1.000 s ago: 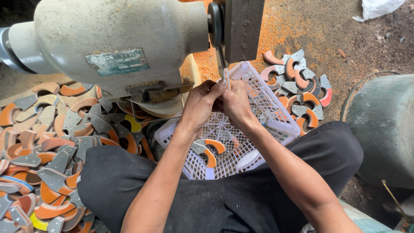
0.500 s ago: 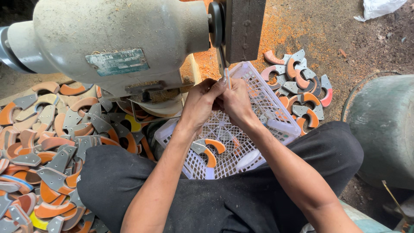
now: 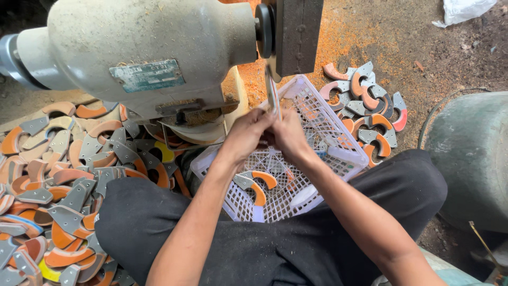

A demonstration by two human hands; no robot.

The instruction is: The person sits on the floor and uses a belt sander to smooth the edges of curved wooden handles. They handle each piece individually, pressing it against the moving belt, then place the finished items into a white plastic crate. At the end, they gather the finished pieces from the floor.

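My left hand and my right hand meet in front of a large pale-grey grinding machine. Together they pinch a thin curved piece, held edge-on against the machine's dark wheel guard. Most of the piece is hidden by my fingers. Below my hands a white plastic lattice basket rests between my knees, with two grey-and-orange curved pieces lying in it.
A big heap of grey and orange curved pieces covers the ground at the left. A smaller pile lies right of the basket. Orange dust coats the dirt floor. A grey-green drum stands at the right.
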